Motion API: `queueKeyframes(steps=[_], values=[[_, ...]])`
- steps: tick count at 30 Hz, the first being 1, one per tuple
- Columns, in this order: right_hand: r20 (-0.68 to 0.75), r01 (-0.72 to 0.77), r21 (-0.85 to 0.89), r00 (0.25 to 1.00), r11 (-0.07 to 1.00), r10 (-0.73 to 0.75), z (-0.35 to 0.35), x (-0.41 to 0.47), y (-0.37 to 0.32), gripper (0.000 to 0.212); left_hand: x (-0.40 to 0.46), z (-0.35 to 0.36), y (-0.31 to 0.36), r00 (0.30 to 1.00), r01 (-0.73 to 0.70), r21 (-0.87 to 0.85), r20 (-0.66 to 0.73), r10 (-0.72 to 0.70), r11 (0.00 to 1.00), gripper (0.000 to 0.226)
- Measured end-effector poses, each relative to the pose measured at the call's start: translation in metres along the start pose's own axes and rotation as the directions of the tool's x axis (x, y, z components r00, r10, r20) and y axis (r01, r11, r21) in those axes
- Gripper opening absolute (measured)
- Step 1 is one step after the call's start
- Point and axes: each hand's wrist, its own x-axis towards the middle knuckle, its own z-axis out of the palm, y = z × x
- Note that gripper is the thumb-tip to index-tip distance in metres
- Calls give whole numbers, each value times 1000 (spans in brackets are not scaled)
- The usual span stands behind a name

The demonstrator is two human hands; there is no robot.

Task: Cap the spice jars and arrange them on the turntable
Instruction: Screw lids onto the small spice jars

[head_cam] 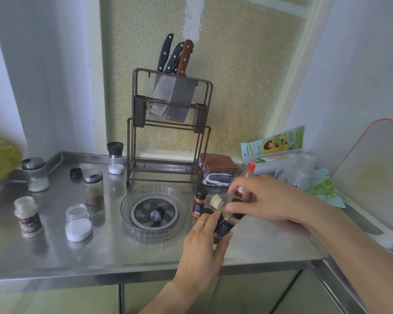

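Observation:
My left hand [204,243] grips a dark-labelled spice jar [225,225], tilted, just right of the clear turntable [127,200]. My right hand [259,198] closes over the jar's top, fingers pinched around what looks like a dark cap, mostly hidden. An orange spice jar with a black cap [199,201] stands beside the turntable, a cream lid [216,201] next to it. On the left stand two uncapped jars: one with white powder [78,223] and one with a dark label [28,217]. A loose black cap [75,173] lies further back.
A brown-spice jar [93,188], a silver-lidded shaker [35,174] and a salt grinder [115,158] stand at the back left. A knife rack [168,132] rises behind the turntable. Folded cloths [218,168], packets and a red-tipped bottle [249,171] crowd the right.

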Motion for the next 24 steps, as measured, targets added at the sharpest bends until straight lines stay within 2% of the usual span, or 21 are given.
queueKeyframes(steps=[3, 6, 8, 10, 11, 13, 15, 18, 21, 24], values=[[30, 62, 90, 997, 994, -65, 1, -2, 3, 44, 0, -1, 2, 1000, 11, -17, -10, -11, 1000, 43], [20, 50, 6, 999, 999, -50, 1, 0, 1, 23, 1, -1, 1, 1000, 7, -12, -4, -7, 1000, 43], [11, 21, -20, 1000, 1000, -21, 2, 1, 1, 29, 0, -2, 0, 1000, 7, -11, -1, -7, 1000, 43], [41, 39, 33, 998, 999, -41, 4, 0, 3, 40, 0, -2, 0, 1000, 12, -20, -7, -12, 1000, 42], [50, 56, 46, 997, 997, -58, 4, 0, 4, 40, 0, -2, 0, 1000, 13, -20, -11, -13, 1000, 42], [31, 37, 14, 999, 999, -37, 5, 0, 4, 28, 0, -2, 0, 1000, 14, -20, -12, -14, 1000, 43], [9, -5, -20, 1000, 1000, 5, 5, -1, 3, 34, -1, -2, -1, 1000, 14, -14, -11, -14, 1000, 44], [44, 41, 18, 998, 999, -41, 7, -4, 3, 41, -2, -2, -1, 1000, 13, -14, -13, -13, 1000, 43], [11, 4, -22, 1000, 1000, -4, 7, -3, 2, 26, -3, 0, -2, 1000, 1, -13, -8, -1, 1000, 42], [23, 22, 50, 999, 998, -23, 8, -6, 3, 40, -4, 2, -3, 1000, -3, -22, -21, 3, 1000, 42]])
